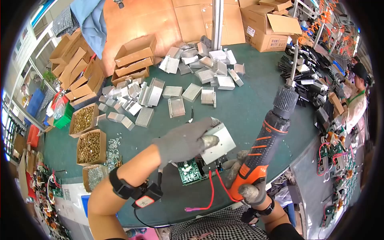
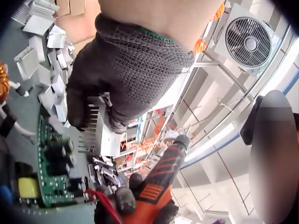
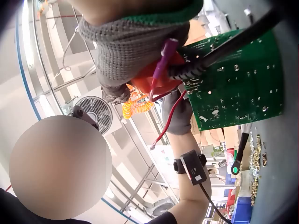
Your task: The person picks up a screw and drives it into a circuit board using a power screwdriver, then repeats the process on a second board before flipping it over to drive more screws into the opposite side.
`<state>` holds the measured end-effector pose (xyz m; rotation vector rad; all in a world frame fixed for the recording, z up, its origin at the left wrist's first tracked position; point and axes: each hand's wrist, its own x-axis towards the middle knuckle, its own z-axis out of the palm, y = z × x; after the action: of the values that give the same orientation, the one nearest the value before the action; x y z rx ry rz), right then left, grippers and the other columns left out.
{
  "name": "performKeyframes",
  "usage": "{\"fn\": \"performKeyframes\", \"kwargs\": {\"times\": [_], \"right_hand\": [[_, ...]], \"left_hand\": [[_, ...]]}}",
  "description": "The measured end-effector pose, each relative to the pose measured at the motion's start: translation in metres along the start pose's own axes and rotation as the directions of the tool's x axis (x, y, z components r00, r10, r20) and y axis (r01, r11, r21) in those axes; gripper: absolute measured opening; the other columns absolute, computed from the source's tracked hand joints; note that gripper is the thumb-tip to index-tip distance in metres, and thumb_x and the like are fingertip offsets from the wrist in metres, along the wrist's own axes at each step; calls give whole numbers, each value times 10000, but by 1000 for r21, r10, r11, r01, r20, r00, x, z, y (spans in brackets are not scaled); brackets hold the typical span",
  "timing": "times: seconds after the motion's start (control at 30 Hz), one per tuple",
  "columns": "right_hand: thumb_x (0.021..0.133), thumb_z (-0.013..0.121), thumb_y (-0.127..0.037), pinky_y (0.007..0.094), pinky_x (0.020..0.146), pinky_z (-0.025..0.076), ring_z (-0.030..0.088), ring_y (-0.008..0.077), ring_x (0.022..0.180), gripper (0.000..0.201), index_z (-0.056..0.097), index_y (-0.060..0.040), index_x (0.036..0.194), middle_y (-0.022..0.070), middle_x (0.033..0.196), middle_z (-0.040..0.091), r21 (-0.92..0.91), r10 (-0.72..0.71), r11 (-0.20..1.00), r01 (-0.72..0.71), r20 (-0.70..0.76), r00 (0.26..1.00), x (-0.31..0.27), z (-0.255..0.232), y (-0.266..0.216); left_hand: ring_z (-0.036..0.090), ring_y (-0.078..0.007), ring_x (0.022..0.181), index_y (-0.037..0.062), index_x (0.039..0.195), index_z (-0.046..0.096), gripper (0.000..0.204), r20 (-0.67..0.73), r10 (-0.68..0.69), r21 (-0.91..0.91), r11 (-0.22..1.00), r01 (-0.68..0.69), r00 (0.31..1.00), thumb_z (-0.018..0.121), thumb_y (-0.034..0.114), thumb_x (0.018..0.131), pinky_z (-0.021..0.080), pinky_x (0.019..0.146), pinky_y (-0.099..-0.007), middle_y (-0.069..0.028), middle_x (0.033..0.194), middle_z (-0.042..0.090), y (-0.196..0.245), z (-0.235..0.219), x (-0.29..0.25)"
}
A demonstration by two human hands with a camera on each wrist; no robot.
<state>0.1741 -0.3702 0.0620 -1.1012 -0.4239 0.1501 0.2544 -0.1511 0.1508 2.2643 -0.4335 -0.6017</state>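
My gloved left hand grips a finned silver heatsink between thumb and fingers, flat face toward the head view. Beneath and beside it is a green circuit board, whose underside faces the right wrist view. Red wires run from the heatsink area. My gloved right hand is curled round an orange-and-black power screwdriver, its bit pointing up and away. Some right fingers lie by the board; whether they hold it, I cannot tell.
Loose heatsinks cover the back of the green table. Boxes of brass screws and small hardware stand left. Cardboard boxes, black parts and more boards lie right, near another person.
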Motion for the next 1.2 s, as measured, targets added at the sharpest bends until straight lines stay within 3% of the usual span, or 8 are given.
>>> {"fn": "performKeyframes", "kwargs": {"times": [0.13,0.23,0.43,0.77,0.87,0.97,1.07,1.2], "right_hand": [[704,781,-293,396,892,453,567,254,995,768,370,-43,1302,74,831,606,19,109,994,-108,-54,993,-5,6,-6],[712,773,-288,394,893,451,566,255,996,762,364,-36,1304,74,829,605,-28,57,998,-57,-13,998,-5,3,-3],[720,757,-280,391,916,432,586,223,899,736,362,-21,1284,71,827,600,-88,53,995,-54,-8,999,-2,3,-2],[729,762,-306,386,896,444,573,214,901,749,363,-25,1297,74,829,596,-90,-37,995,39,22,999,1,-1,11],[692,766,-206,389,866,474,602,214,889,727,394,47,1262,97,909,617,4,5,1000,-5,-34,999,-2,1,10],[695,762,-201,392,874,469,602,208,870,731,388,43,1274,90,902,613,9,-26,1000,26,-32,999,-2,1,10],[709,784,-256,333,817,494,586,203,930,785,348,-36,1324,102,967,605,63,44,997,-41,-45,998,-3,3,12],[716,782,-220,304,774,512,604,179,870,770,350,-34,1324,119,1006,595,130,37,991,-30,-52,998,-1,5,14]], "left_hand": [[625,-352,987,117,1355,386,465,16,58,241,969,-61,998,516,296,947,476,818,-423,-207,1132,624,-15,16,20],[625,-346,983,122,1375,365,484,63,-86,248,966,68,994,506,308,952,471,827,-420,-204,1103,630,-6,16,21],[630,-335,951,144,1399,349,504,153,-169,345,932,107,974,490,346,959,467,806,-426,-181,1062,642,-30,26,49],[642,-271,908,108,1365,401,472,206,-63,142,989,34,977,479,330,956,490,802,-362,-165,1062,646,-20,0,14],[612,-174,793,99,1350,422,454,242,5,218,974,-60,970,481,344,972,481,742,-331,-101,965,632,-25,13,16],[600,-167,819,89,1338,439,434,271,-3,199,978,-54,962,469,334,981,478,753,-317,-94,985,627,-23,15,19],[603,-272,1031,82,1328,438,441,315,-56,32,998,48,947,465,332,966,464,882,-366,-166,1133,616,-23,17,21],[612,-258,1012,81,1323,442,420,357,-48,160,987,-11,933,458,288,958,472,867,-363,-169,1124,618,-26,11,23]]}}
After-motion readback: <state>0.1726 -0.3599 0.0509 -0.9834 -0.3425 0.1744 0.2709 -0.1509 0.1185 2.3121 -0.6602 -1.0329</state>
